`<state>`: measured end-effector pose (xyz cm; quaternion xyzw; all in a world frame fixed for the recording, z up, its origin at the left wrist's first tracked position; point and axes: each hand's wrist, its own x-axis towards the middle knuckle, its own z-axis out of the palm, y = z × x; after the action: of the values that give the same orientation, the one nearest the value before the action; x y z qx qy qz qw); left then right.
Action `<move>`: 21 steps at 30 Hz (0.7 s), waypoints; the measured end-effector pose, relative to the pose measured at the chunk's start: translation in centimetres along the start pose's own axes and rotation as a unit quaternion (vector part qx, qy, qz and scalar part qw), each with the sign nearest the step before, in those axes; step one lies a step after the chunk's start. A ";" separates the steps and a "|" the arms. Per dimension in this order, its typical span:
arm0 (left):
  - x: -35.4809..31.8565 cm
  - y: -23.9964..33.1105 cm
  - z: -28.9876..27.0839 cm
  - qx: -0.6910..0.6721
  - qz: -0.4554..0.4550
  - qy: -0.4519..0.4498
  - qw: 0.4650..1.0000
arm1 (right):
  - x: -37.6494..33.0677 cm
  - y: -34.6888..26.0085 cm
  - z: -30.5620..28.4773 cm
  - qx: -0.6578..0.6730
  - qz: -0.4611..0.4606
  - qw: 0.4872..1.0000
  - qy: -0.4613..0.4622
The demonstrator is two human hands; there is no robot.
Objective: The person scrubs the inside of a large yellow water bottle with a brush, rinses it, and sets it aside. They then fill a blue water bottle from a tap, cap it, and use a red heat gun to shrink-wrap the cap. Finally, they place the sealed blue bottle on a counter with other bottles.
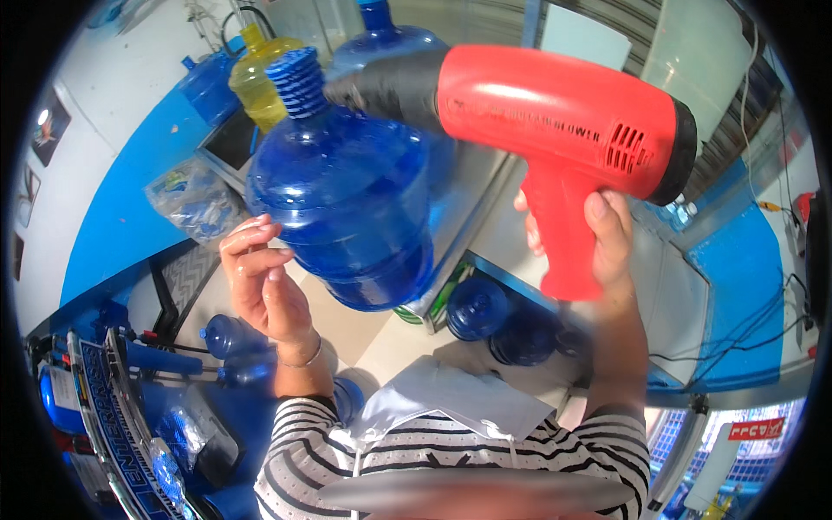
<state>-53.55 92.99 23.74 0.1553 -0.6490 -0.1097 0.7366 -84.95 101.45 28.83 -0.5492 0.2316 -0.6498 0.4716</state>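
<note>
A large blue water jug [342,208] stands in front of me, its neck wrapped in a blue-and-white striped shrink seal [299,82]. My right hand [614,234] grips the handle of a red heat gun [555,113]. The gun's black nozzle [390,87] points left, at the jug's neck just below the seal. Beside the jug's lower left side is my left hand [264,277], holding nothing, with its fingers bent and apart. Its fingertips are close to the jug wall; whether they touch it I cannot tell.
Behind the jug stand a yellow jug [260,78] and another blue jug [381,43]. A clear plastic bag [195,199] of blue pieces lies at the left. More blue jugs [477,308] are on the floor below. Dark cables [745,342] run along the right.
</note>
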 end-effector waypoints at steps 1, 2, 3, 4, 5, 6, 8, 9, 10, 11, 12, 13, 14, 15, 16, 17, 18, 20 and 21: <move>-0.4 0.1 0.2 -0.003 -0.005 0.000 1.000 | -0.4 0.2 -0.5 -0.059 -0.001 0.997 0.045; -0.9 0.1 0.6 -0.009 -0.017 0.005 1.000 | -0.8 0.5 -1.3 -0.076 -0.002 0.996 0.044; -1.5 0.3 0.8 0.000 -0.025 0.011 1.000 | -1.2 0.9 -2.2 -0.091 0.000 0.995 0.046; -2.1 0.4 1.1 0.000 -0.027 0.012 1.000 | -2.1 1.4 -3.2 -0.115 0.015 0.992 0.052; -2.8 0.5 1.3 0.013 -0.025 0.010 1.000 | -3.3 2.2 -4.2 -0.114 -0.001 0.991 0.073; -3.5 0.7 1.6 0.023 -0.033 0.010 0.999 | -4.7 3.2 -5.2 -0.128 0.004 0.987 0.096; -5.1 1.1 1.9 0.044 -0.066 0.011 0.997 | -7.8 5.2 -7.9 -0.285 -0.076 0.947 0.130; -5.8 1.3 2.1 0.047 -0.067 -0.002 0.997 | -10.2 5.4 -9.7 -0.343 -0.006 0.926 0.157; -6.6 1.4 2.1 0.049 -0.091 -0.003 0.995 | -12.8 6.1 -11.2 -0.397 0.009 0.902 0.167; -7.4 1.7 2.3 0.050 -0.115 -0.001 0.992 | -15.0 7.0 -12.7 -0.339 0.015 0.913 0.224; -8.2 1.9 2.3 0.053 -0.139 -0.001 0.989 | -17.4 7.7 -14.5 -0.402 0.042 0.872 0.276; -8.8 2.1 2.4 0.064 -0.151 -0.013 0.986 | -19.8 8.1 -16.6 -0.462 0.049 0.830 0.308; -9.4 2.3 2.4 0.076 -0.162 -0.027 0.983 | -22.3 8.6 -18.8 -0.515 0.056 0.786 0.337; -10.2 2.6 2.6 0.086 -0.161 -0.044 0.982 | -24.9 8.9 -21.2 -0.567 0.064 0.739 0.359; -10.9 3.0 2.8 0.108 -0.194 -0.047 0.974 | -27.6 9.2 -23.7 -0.604 0.099 0.686 0.394; -11.5 3.2 3.0 0.127 -0.214 -0.052 0.967 | -30.2 9.7 -26.3 -0.633 0.087 0.659 0.397; -12.0 3.7 3.2 0.158 -0.236 -0.053 0.958 | -32.7 9.9 -28.9 -0.659 0.082 0.630 0.402; -12.9 4.4 3.7 0.151 -0.261 -0.052 0.952 | -36.8 10.3 -35.0 -0.700 0.166 0.543 0.434; -13.0 4.8 3.8 0.178 -0.258 -0.071 0.947 | -38.5 10.3 -38.0 -0.721 0.202 0.509 0.425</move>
<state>-59.28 101.82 13.92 0.4380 -0.6461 -0.1894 0.5957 -118.60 121.97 -9.64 -0.2967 0.8978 -0.3012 -0.1231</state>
